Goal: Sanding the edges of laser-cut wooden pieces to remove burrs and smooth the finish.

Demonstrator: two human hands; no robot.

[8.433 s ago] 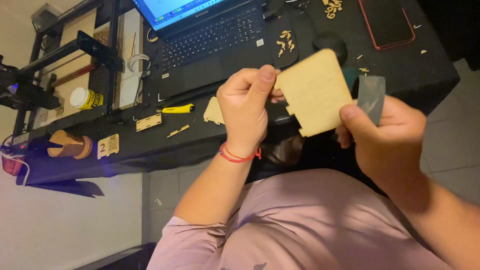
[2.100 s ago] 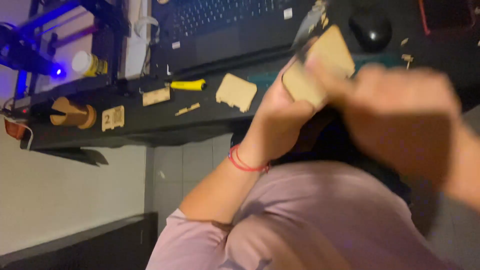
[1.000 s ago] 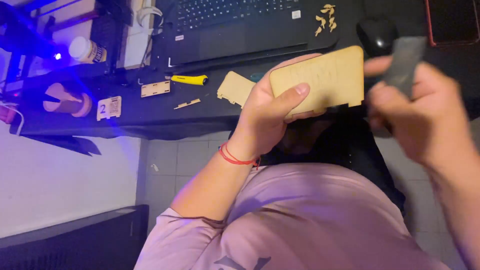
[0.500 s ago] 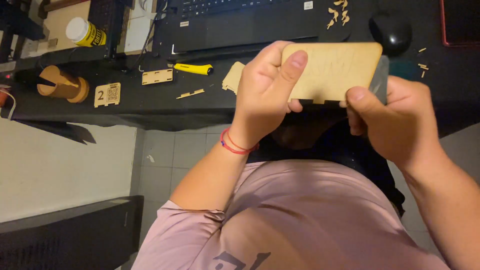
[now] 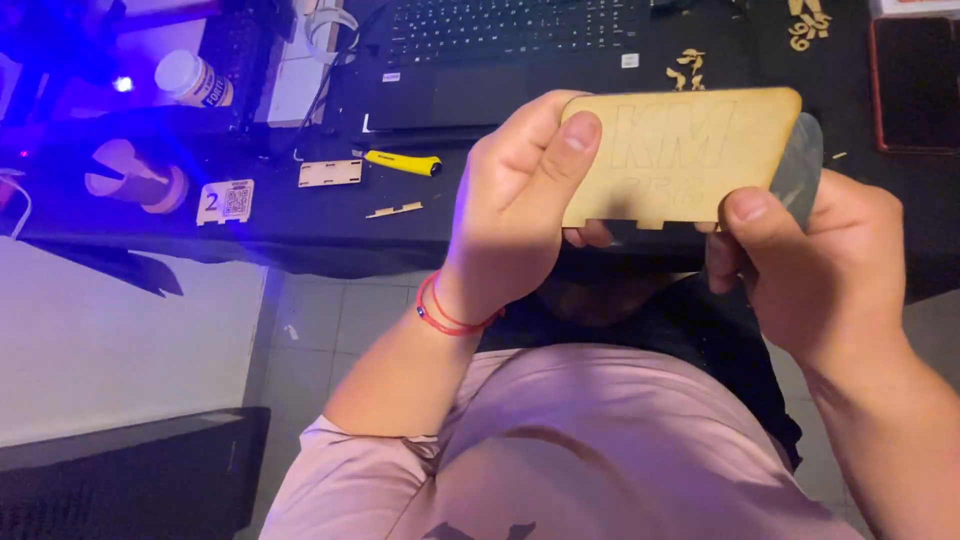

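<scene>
A thin rectangular wooden panel (image 5: 690, 150) with engraved shapes and a notched lower edge is held flat in front of me, over the front edge of a black desk (image 5: 300, 220). My left hand (image 5: 520, 205) grips its left end, thumb on the face. My right hand (image 5: 800, 260) holds the right end together with a grey sheet of sandpaper (image 5: 805, 165) pressed behind the panel's right edge. A red string bracelet (image 5: 445, 315) sits on my left wrist.
On the desk lie a yellow utility knife (image 5: 400, 162), small wooden cut pieces (image 5: 328, 173), a numbered wooden tag (image 5: 225, 202), a tape roll (image 5: 135, 175), a glue bottle (image 5: 192, 80), a laptop (image 5: 500, 50) and a phone (image 5: 915, 80). Blue light glows at the far left.
The panel has turned to lie long-side horizontal and come closer. My right hand, apart from it a second ago with the sandpaper, now grips the panel's right end.
</scene>
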